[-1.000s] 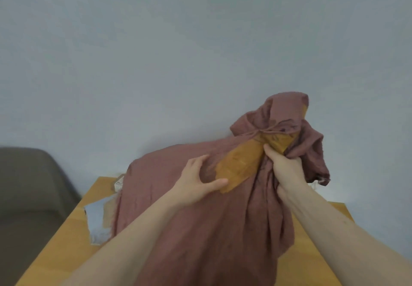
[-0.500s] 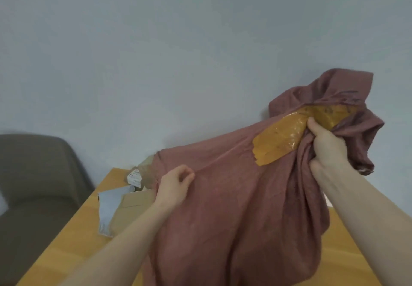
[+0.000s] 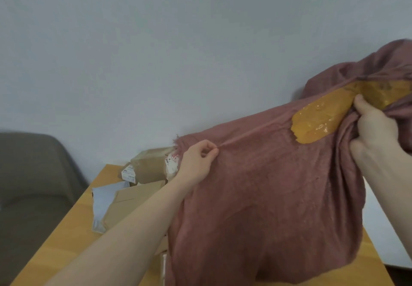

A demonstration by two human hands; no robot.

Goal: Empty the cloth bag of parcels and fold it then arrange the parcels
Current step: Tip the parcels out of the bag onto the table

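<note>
A dusty-red cloth bag (image 3: 263,196) hangs stretched in the air above the wooden table (image 3: 66,239). My left hand (image 3: 197,162) pinches its upper edge near the frayed left corner. My right hand (image 3: 374,134) grips the bunched cloth at the upper right, thumb against a strip of shiny yellow tape (image 3: 323,116) stuck on the bag. Parcels lie on the table behind the bag: a taped brown box (image 3: 149,165) with white labels, a flat cardboard mailer (image 3: 127,203) and a pale blue-grey poly mailer (image 3: 102,203). The bag hides whatever lies under it.
A grey-brown upholstered chair (image 3: 31,187) stands left of the table. A plain grey wall (image 3: 178,51) rises right behind the table. White floor or surface (image 3: 385,234) shows past the table's right edge.
Both hands have pulled apart, stretching the bag wide; the right hand moved up and right, the left slid toward the left corner. More parcels show behind the bag.
</note>
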